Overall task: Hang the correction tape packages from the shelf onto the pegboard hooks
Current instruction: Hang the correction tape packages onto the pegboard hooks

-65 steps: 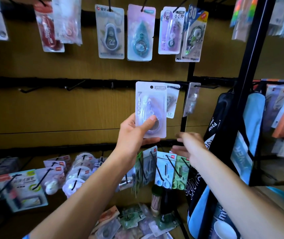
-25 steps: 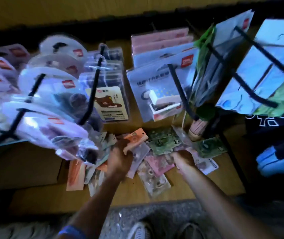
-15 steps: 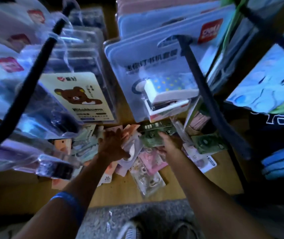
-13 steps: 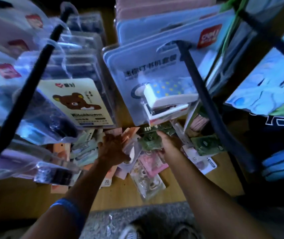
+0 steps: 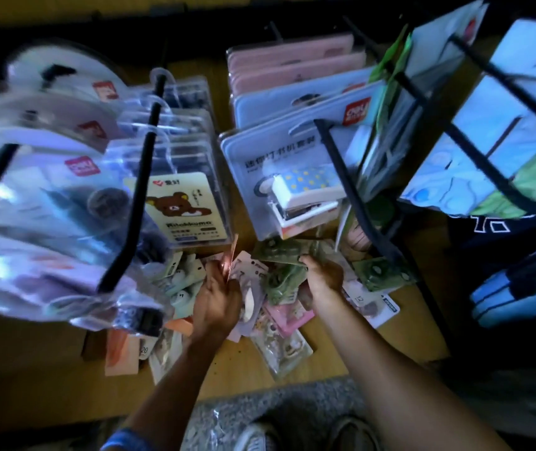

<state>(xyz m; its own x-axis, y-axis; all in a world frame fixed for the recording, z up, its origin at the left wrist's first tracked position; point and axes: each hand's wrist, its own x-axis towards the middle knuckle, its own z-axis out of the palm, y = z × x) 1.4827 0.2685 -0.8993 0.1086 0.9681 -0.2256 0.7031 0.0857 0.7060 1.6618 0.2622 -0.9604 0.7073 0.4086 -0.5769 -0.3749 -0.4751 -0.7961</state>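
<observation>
Both hands are down in the loose heap of flat carded correction tape packages [image 5: 279, 320] on the low wooden shelf [image 5: 325, 362], directly below the hanging stock; the left hand [image 5: 216, 301] pinches a thin orange-pink carded package [image 5: 231, 260], lifted on edge so its long axis runs up and away from the person, top end toward the wall; the right hand [image 5: 323, 276] has fingers curled on a green blister-carded package [image 5: 278, 252], which lies nearly flat, long axis running left-right across the pile, just beyond the knuckles; which end carries its hang hole cannot be told, too dark and blurred; the hands are close together, the green card between and slightly ahead of them, the right hand nearer it; more green cards [image 5: 380, 271] lie just right of the right hand; black metal pegboard hooks [image 5: 136, 203] jut out overhead toward the viewer, loaded with clear plastic tape packs [image 5: 48, 196] and a pale blue mini stapler card [image 5: 292, 183]; my guess, the next move is up and away from the shelf, and each card needs turning upright, hole end up, before it meets a hook.
</observation>
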